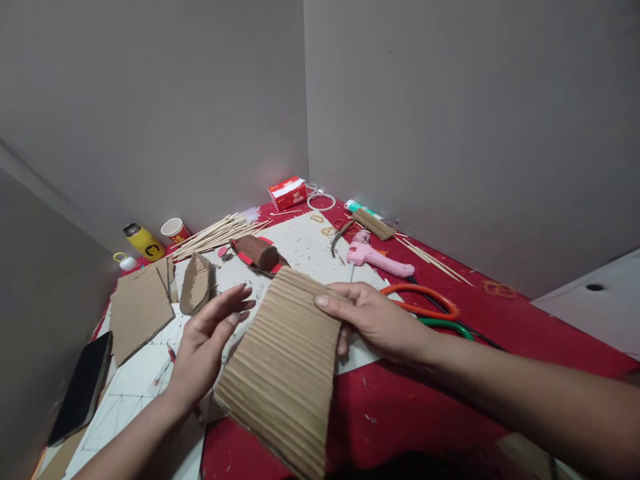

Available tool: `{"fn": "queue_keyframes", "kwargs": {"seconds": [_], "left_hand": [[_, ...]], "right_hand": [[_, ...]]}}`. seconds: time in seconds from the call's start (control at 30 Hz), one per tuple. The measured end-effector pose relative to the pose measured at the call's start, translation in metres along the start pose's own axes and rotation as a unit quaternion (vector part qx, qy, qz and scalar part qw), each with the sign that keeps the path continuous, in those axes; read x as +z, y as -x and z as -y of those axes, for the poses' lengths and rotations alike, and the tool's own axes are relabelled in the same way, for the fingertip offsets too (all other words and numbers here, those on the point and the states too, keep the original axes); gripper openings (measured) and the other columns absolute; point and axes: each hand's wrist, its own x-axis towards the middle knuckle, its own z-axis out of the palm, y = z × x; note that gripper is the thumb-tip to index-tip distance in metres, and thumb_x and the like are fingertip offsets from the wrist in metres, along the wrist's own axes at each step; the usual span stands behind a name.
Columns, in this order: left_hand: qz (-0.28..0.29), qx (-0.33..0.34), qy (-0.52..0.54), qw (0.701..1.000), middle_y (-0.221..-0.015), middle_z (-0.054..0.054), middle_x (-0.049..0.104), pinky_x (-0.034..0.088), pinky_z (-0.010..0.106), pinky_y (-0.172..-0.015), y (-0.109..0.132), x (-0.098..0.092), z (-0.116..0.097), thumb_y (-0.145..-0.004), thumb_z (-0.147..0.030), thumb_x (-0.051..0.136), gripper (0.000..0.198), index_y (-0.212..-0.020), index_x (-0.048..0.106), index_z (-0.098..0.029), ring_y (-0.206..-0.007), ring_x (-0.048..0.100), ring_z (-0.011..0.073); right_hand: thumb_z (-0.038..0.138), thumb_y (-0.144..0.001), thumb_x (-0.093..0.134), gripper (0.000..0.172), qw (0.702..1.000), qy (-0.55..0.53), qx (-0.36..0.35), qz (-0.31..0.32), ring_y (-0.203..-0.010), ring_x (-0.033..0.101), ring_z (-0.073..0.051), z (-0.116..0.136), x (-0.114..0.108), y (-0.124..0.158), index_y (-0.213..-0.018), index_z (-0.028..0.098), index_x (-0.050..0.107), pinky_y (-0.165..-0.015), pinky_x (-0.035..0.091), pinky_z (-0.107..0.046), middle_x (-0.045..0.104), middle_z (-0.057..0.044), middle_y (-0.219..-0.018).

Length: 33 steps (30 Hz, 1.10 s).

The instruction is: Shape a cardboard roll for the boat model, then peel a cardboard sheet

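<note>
My right hand [360, 310] grips the upper right edge of a corrugated cardboard piece [287, 360], thumb on top and fingers beneath. The piece is held tilted over the table's front, its ridges running across it. My left hand [213, 340] is open just left of the cardboard, fingers apart and holding nothing. Beyond the hands lie a small boat-shaped cardboard form [196, 285] and a brown model boat [257, 253] with red parts. Scissors with orange and green handles [425, 300] rest behind my right wrist, partly hidden by it.
A pink glue gun [383, 257] lies right of the white board [305, 237]. Wooden sticks [220, 235], a paper cup [175, 230], a yellow bottle [145, 242] and a red box [289, 193] line the back. At left are flat cardboard [140, 310], a phone [83, 387] and a drawn sheet [117, 407].
</note>
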Motion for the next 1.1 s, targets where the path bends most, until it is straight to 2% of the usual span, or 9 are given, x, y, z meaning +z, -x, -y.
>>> {"fn": "queue_keyframes", "kwargs": {"seconds": [0.1, 0.2, 0.3, 0.43, 0.6, 0.77, 0.9, 1.0, 1.1], "left_hand": [[0.058, -0.119, 0.111, 0.985, -0.110, 0.009, 0.073, 0.052, 0.030, -0.082, -0.004, 0.006, 0.001, -0.083, -0.041, 0.066, 0.039, -0.118, 0.067, -0.023, -0.096, 0.068, 0.0223], [0.145, -0.185, 0.163, 0.958, -0.099, 0.009, 0.075, 0.052, 0.026, -0.074, -0.001, 0.014, 0.002, -0.085, -0.039, 0.065, 0.036, -0.115, 0.068, -0.020, -0.083, 0.071, 0.0189], [0.200, -0.207, 0.171, 0.942, -0.094, 0.010, 0.075, 0.053, 0.027, -0.072, 0.002, 0.018, 0.006, -0.087, -0.034, 0.063, 0.031, -0.112, 0.069, -0.017, -0.075, 0.070, 0.0174], [0.222, -0.208, 0.143, 0.942, -0.089, 0.010, 0.074, 0.053, 0.028, -0.071, 0.004, 0.017, 0.013, -0.087, -0.033, 0.063, 0.031, -0.110, 0.069, -0.015, -0.072, 0.069, 0.0171], [0.233, -0.209, 0.133, 0.940, -0.090, 0.010, 0.074, 0.052, 0.027, -0.072, 0.003, 0.016, 0.019, -0.086, -0.036, 0.064, 0.033, -0.112, 0.068, -0.015, -0.073, 0.068, 0.0159], [0.252, -0.230, 0.122, 0.932, -0.089, 0.009, 0.073, 0.051, 0.025, -0.074, -0.004, 0.009, 0.021, -0.077, -0.037, 0.073, 0.037, -0.105, 0.070, -0.013, -0.076, 0.067, 0.0151], [0.254, -0.171, 0.035, 0.951, -0.088, 0.007, 0.072, 0.051, 0.027, -0.074, -0.002, 0.004, 0.021, -0.085, -0.040, 0.063, 0.031, -0.099, 0.069, -0.012, -0.077, 0.066, 0.0163], [0.203, -0.059, -0.096, 0.973, -0.093, 0.007, 0.073, 0.051, 0.028, -0.073, 0.001, 0.003, 0.017, -0.093, -0.035, 0.049, 0.030, -0.108, 0.066, -0.014, -0.082, 0.066, 0.0187], [0.141, 0.073, -0.233, 0.960, -0.105, 0.009, 0.073, 0.052, 0.032, -0.082, 0.002, -0.001, 0.015, -0.094, -0.023, 0.043, 0.032, -0.118, 0.062, -0.016, -0.093, 0.068, 0.0208]], "right_hand": [[0.056, -0.078, 0.065, 0.044, 0.995, 0.096, -0.022, -0.018, -0.043, 0.055, -0.007, -0.002, 0.002, 0.004, -0.085, 0.012, 0.065, -0.040, 0.048, -0.017, 0.060, 0.001, -0.061], [0.053, -0.082, 0.061, 0.041, 0.990, 0.134, -0.034, -0.010, -0.046, 0.053, -0.007, -0.007, 0.005, 0.007, -0.087, 0.012, 0.066, -0.044, 0.047, -0.018, 0.057, 0.002, -0.061], [0.049, -0.085, 0.059, 0.037, 0.987, 0.153, -0.048, 0.009, -0.054, 0.054, -0.010, -0.010, 0.006, 0.010, -0.088, 0.013, 0.067, -0.050, 0.048, -0.020, 0.058, 0.001, -0.065], [0.041, -0.087, 0.058, 0.029, 0.969, 0.230, -0.092, 0.021, -0.079, 0.063, -0.017, -0.008, 0.006, 0.010, -0.091, 0.015, 0.070, -0.068, 0.051, -0.023, 0.068, -0.003, -0.083], [0.035, -0.091, 0.051, 0.029, 0.941, 0.310, -0.126, 0.044, -0.075, 0.065, -0.017, -0.009, 0.005, 0.008, -0.089, 0.014, 0.070, -0.065, 0.051, -0.023, 0.070, -0.004, -0.082], [0.027, -0.090, 0.055, 0.020, 0.901, 0.345, -0.253, -0.067, -0.075, 0.068, -0.017, -0.011, 0.001, 0.005, -0.097, 0.017, 0.071, -0.068, 0.055, -0.025, 0.073, -0.004, -0.082], [0.014, -0.087, 0.058, 0.024, 0.843, 0.372, -0.371, -0.113, -0.081, 0.069, -0.017, -0.011, -0.006, 0.005, -0.105, 0.024, 0.069, -0.072, 0.057, -0.027, 0.074, -0.004, -0.092], [0.005, -0.086, 0.054, 0.038, 0.809, 0.396, -0.425, -0.087, -0.090, 0.069, -0.016, -0.013, -0.009, 0.005, -0.115, 0.028, 0.064, -0.079, 0.058, -0.029, 0.072, -0.005, -0.101], [0.003, -0.083, 0.054, 0.047, 0.783, 0.436, -0.439, -0.066, -0.101, 0.066, -0.017, -0.015, -0.011, 0.005, -0.123, 0.028, 0.059, -0.087, 0.057, -0.031, 0.069, -0.006, -0.109]]}}
